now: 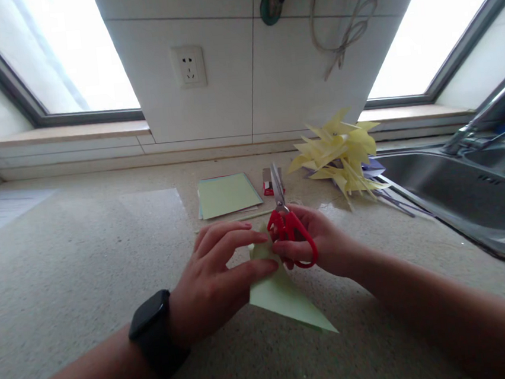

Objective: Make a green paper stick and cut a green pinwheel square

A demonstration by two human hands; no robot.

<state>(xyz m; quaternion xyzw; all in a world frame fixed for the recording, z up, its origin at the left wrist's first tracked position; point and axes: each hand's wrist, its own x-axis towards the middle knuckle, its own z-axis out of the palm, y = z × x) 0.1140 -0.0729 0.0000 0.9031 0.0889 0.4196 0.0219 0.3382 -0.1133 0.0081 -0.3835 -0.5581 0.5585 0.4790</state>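
A folded sheet of pale green paper [285, 299] is pinched between the thumb and fingers of my left hand [224, 269], above the counter. Its long pointed corner hangs toward the lower right. My right hand [324, 236] has red-handled scissors [289, 227] hooked on its fingers, blades pointing up and away from me. The right thumb also touches the upper part of the paper. Behind the hands lies a stack of square paper [228, 195] with a green sheet on top. A small red and grey box [268, 183] sits partly behind the scissor blades.
Yellow paper pinwheels [342, 151] are heaped at the back right, with purple paper [373, 167] beside them. A steel sink [449, 194] is set into the counter at right. Printed sheets [6, 207] lie far left. A thin stick [255, 215] rests before the stack.
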